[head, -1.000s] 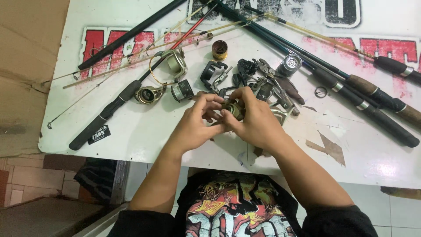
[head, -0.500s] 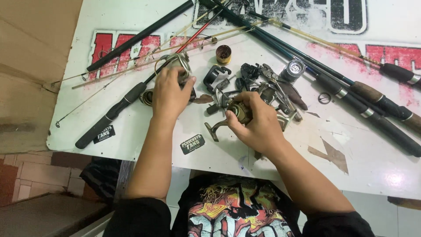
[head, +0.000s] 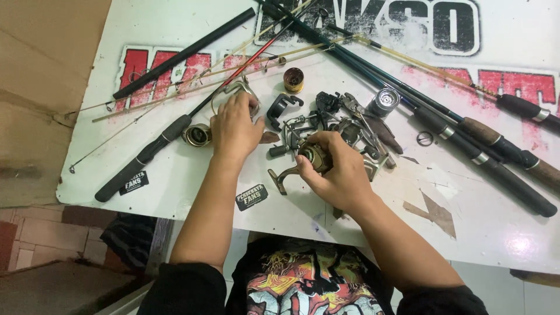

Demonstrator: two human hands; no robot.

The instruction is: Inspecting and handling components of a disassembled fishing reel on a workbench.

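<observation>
1. Right hand: closed around a gold fishing reel, held just above the white table.
2. Left hand: fingers bent, resting on a silver reel part; grip hard to tell.
3. Close by: round spool, gold cap, pile of reel pieces.
4. Farther out: fishing rods spread across the table.

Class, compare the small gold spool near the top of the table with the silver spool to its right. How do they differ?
The gold spool is gold with a dark top; the silver spool is shiny grey metal. The gold spool stands apart on bare table; the silver spool sits against the dark rods. Both are short cylinders that neither hand touches.
</observation>
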